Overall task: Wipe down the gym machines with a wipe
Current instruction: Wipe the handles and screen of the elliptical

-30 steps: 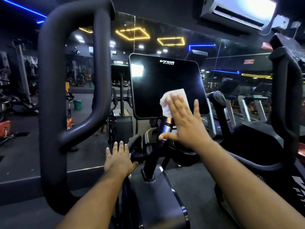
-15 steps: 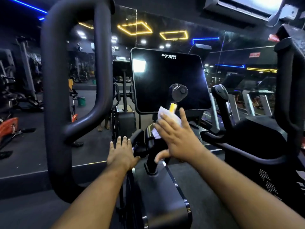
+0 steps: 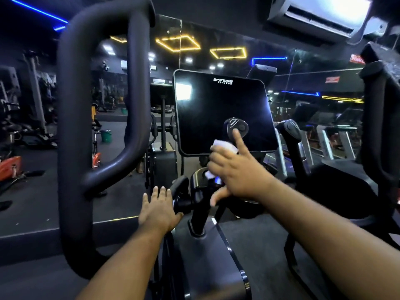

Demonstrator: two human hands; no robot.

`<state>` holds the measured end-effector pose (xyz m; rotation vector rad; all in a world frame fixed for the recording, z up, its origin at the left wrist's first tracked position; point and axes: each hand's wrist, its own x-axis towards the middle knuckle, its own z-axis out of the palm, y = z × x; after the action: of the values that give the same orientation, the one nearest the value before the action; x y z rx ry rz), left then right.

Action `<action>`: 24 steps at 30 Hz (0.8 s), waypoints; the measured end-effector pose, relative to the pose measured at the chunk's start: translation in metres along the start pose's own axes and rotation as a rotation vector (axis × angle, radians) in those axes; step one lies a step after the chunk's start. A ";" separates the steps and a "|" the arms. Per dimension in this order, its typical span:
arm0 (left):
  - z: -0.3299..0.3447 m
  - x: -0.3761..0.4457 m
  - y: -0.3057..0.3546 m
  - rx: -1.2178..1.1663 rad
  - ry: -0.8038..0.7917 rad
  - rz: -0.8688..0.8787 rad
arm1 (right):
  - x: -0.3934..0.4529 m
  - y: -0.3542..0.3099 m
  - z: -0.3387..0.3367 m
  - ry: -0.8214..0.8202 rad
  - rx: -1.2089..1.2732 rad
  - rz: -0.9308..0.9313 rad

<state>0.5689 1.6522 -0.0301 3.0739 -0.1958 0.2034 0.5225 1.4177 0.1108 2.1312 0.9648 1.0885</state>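
Head view: wipe (image 3: 225, 146) is bunched under your right hand (image 3: 236, 172), fingers curled round it and pressing it on the stalk just below the control knob (image 3: 237, 128), index finger poking up onto the knob, thumb hanging loose. Looks like you're working the small handle parts in front of the dark console screen (image 3: 220, 109). Left hand (image 3: 159, 207) lies flat, fingers straight and together, resting beside the short black grip (image 3: 180, 191), likely bracing you. Big loop handlebar (image 3: 104, 131) stands left of that, untouched. Green bucket (image 3: 106, 135) sits far back on the floor.
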 end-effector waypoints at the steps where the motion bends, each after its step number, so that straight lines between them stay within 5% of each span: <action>1: 0.001 -0.001 -0.001 0.000 -0.001 -0.002 | 0.007 0.014 -0.003 -0.026 -0.029 0.038; 5: -0.001 -0.001 -0.001 0.002 -0.005 -0.001 | 0.022 0.055 -0.014 -0.076 0.044 0.287; 12: 0.001 0.003 0.002 -0.001 0.025 -0.015 | 0.017 -0.024 0.002 0.339 0.937 0.947; 16: 0.001 0.006 0.004 0.002 -0.001 -0.029 | 0.024 -0.071 -0.007 0.422 1.096 0.999; 24: -0.006 0.006 0.005 -0.005 -0.028 -0.029 | 0.035 -0.057 -0.008 0.568 1.133 1.147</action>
<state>0.5729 1.6470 -0.0227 3.0742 -0.1531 0.1586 0.5101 1.4805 0.0885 3.6233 0.5201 2.0856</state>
